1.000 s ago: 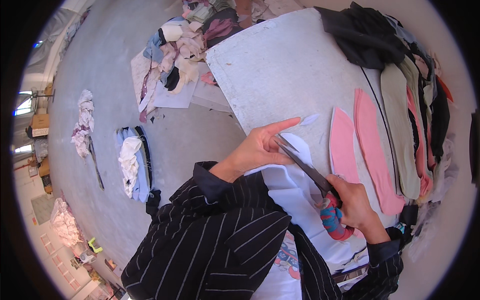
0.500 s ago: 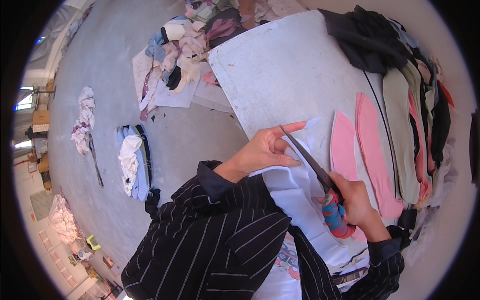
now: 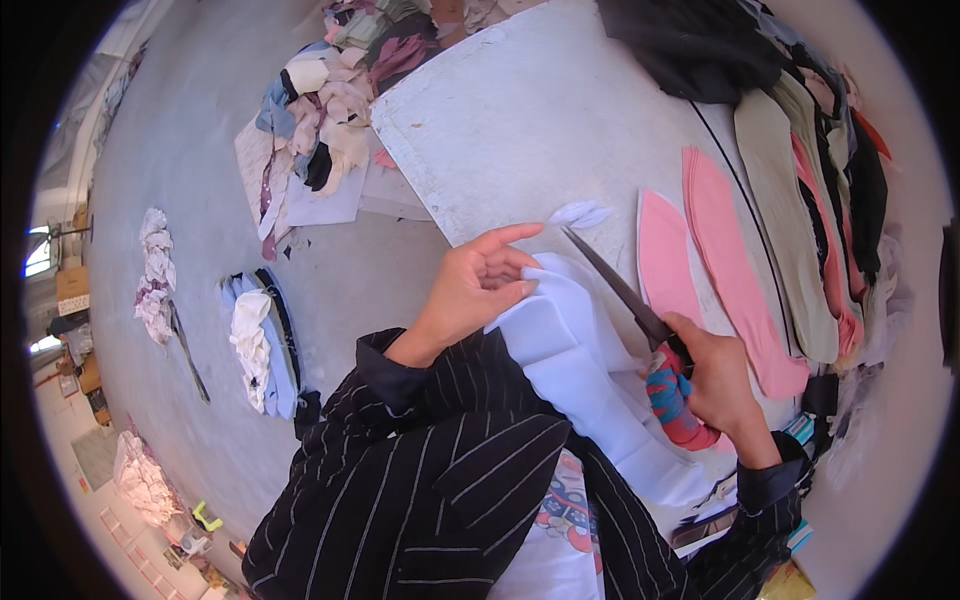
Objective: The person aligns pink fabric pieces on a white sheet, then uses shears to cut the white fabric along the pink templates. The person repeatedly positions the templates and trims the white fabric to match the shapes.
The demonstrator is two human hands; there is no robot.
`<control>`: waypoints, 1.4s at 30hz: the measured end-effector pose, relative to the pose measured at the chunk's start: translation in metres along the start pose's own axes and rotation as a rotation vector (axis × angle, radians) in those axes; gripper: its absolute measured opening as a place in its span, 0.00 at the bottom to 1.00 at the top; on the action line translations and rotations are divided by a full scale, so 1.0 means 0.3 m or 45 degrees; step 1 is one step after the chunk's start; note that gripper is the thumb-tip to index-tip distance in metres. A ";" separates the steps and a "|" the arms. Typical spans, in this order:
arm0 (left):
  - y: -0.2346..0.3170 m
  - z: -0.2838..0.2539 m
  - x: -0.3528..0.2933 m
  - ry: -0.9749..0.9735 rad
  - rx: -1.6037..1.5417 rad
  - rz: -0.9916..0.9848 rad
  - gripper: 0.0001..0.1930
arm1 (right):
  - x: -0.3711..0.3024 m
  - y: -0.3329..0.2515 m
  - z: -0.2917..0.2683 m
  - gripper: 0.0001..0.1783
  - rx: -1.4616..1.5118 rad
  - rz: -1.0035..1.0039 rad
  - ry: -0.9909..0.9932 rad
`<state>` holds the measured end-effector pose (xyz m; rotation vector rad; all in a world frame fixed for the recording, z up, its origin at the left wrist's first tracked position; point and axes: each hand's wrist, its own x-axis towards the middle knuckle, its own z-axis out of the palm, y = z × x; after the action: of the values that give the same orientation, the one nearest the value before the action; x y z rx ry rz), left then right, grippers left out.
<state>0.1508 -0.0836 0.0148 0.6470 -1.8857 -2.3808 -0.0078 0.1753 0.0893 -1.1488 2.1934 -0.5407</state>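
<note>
White cloth point(image 3: 575, 365), one, at the table's point(image 3: 540, 120) near side; far end pinched by left hand point(image 3: 480, 290). Scissors point(image 3: 625, 292), one pair, wrapped handles, gripped in right hand point(image 3: 718, 375). Pink pieces point(image 3: 735, 270), right of scissors. White scraps point(image 3: 580, 214), beyond fingertips.

Passage at the far side, crowding to the right

A hand could pass over the far left of the table point(image 3: 480, 110), beyond the small white scraps point(image 3: 580, 214). Nearer, scissors point(image 3: 622, 285) slant across the way above white cloth point(image 3: 575, 340); pink pieces point(image 3: 735, 265) and black cloth point(image 3: 690, 50) obstruct the right.
</note>
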 end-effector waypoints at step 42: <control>-0.026 0.097 -0.023 0.235 0.849 0.460 0.10 | -0.204 0.041 0.124 0.30 -0.413 -0.257 -0.059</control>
<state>0.1490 -0.0527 0.0148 0.4647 -2.4450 -1.4159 0.0373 0.2303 0.0740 -1.5473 2.1908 -0.2395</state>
